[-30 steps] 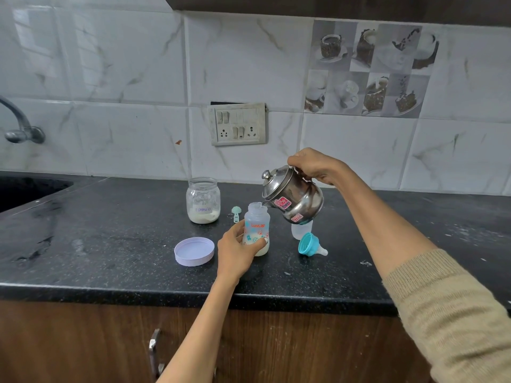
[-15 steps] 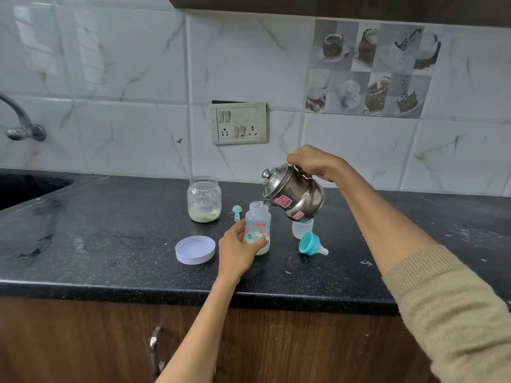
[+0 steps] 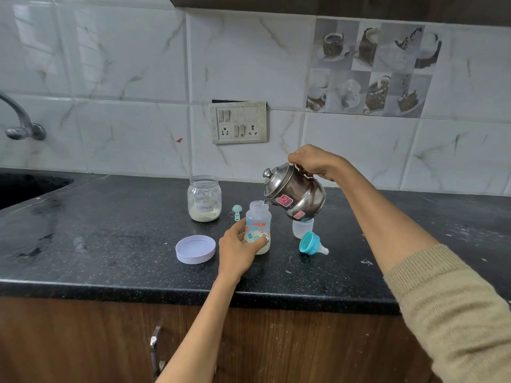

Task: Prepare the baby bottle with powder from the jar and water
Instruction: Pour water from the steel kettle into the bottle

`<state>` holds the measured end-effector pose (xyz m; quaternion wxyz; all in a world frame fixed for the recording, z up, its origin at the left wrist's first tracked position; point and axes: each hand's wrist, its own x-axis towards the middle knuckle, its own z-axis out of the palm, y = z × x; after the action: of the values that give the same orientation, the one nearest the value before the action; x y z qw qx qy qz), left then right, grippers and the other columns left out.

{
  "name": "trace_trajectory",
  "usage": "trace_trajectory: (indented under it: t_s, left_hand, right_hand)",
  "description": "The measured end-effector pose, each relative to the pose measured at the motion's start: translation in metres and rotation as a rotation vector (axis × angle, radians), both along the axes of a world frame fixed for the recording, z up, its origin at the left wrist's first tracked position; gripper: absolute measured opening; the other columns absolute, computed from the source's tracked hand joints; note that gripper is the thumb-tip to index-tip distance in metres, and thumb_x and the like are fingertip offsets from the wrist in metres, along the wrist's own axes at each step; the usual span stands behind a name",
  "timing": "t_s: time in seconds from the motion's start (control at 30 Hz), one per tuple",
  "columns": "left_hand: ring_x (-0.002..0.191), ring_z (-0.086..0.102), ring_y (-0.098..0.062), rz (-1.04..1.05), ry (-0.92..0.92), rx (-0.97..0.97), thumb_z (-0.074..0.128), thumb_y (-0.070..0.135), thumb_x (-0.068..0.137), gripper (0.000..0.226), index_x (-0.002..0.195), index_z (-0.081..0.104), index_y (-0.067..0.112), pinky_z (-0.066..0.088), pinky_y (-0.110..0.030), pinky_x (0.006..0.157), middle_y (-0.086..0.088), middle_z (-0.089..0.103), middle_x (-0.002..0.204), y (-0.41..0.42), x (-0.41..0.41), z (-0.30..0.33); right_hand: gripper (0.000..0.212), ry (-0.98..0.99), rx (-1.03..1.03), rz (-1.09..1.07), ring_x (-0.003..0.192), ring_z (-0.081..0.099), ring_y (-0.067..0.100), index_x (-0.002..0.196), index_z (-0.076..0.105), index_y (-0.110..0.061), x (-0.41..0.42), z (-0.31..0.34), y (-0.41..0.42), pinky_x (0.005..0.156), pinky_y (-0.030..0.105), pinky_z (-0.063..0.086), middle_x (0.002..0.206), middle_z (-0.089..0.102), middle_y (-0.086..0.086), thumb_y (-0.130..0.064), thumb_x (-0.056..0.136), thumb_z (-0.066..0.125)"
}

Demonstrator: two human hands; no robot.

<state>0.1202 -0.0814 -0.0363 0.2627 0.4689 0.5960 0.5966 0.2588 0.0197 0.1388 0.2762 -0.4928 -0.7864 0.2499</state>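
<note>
The clear baby bottle (image 3: pixel 258 222) with printed pictures stands open on the black counter (image 3: pixel 110 244), whitish contents at its bottom. My left hand (image 3: pixel 237 248) grips its lower body. My right hand (image 3: pixel 312 161) holds a steel kettle (image 3: pixel 296 193) by the handle, tipped left, its spout right at the bottle's mouth. An open glass jar (image 3: pixel 204 199) with white powder at its bottom stands behind to the left. A small teal scoop (image 3: pixel 237 211) lies between jar and bottle.
The jar's lilac lid (image 3: pixel 195 249) lies upturned left of my left hand. A teal ring with teat (image 3: pixel 312 243) and a clear cap (image 3: pixel 302 228) sit right of the bottle. A sink (image 3: pixel 25 186) and tap (image 3: pixel 19 120) are far left. A switch panel (image 3: pixel 239 123) is on the tiled wall.
The kettle has stayed tipped over the bottle's mouth with barely any shift. My left hand keeps its hold on the bottle.
</note>
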Motion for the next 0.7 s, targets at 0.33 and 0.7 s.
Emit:
trace_trajectory:
  t_s: [0.33,0.7]
  left_hand:
    - [0.108,0.061,-0.014,0.001,0.014,0.013,0.079,0.016,0.071,0.065,0.130,0.054,0.016,0.049,-0.033,0.096,-0.006,0.063,0.125,-0.0005,0.0004,-0.0002]
    - [0.110,0.060,-0.014,-0.003,0.011,0.007,0.079,0.016,0.072,0.066,0.132,0.052,0.016,0.048,-0.033,0.097,-0.005,0.062,0.126,-0.0011,0.0006,0.0004]
  right_hand:
    - [0.037,-0.008,0.005,0.007,0.053,0.017,0.016,0.059,0.027,-0.020,-0.0016,0.0022,-0.0024,0.051,0.029,0.016,0.059,0.020,0.002,-0.009,0.091,0.041]
    - [0.038,-0.020,0.009,0.010,0.052,0.017,0.016,0.058,0.026,-0.019,-0.0006,0.0038,-0.0030,0.051,0.029,0.016,0.058,0.020,0.002,-0.009,0.091,0.041]
